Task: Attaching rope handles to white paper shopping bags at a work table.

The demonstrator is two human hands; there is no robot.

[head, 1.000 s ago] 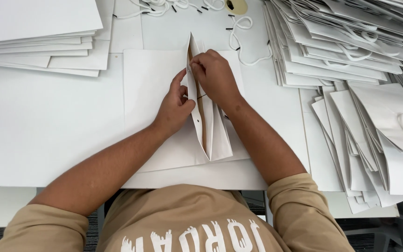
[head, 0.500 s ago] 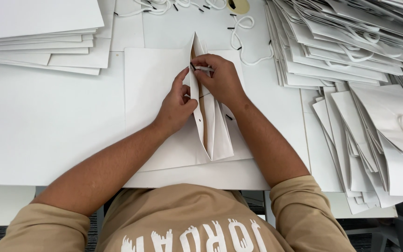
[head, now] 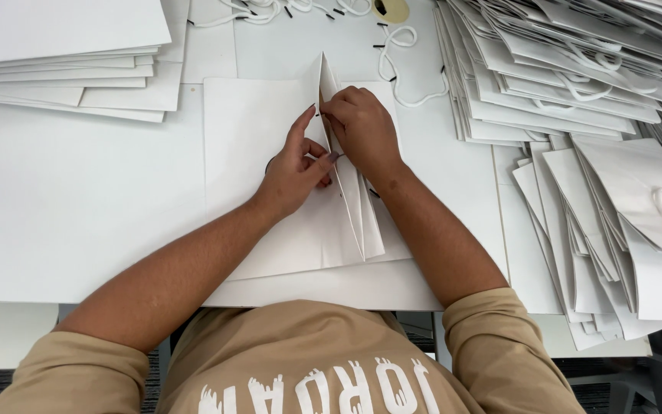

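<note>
A flat white paper bag [head: 270, 138] lies in the middle of the white table [head: 63, 222], just in front of the person, with its folded side panel standing up as a narrow ridge along the centre. The left hand [head: 294, 172] rests on the bag's left face, fingers loosely curled, forefinger stretched up along the ridge and thumb pressing against the fold. The right hand [head: 362, 130] is closed in a pinch on the upper part of the ridge, fingertips together on the paper edge. More flat white sheets lie beneath the bag.

To the left is a stack of white sheets [head: 63, 54]. To the right, a fanned heap of finished bags [head: 576, 84] with white cord handles spreads well down the table edge. Loose white cords [head: 404, 65] with dark tips lie beyond the bag. Dark floor shows below the table.
</note>
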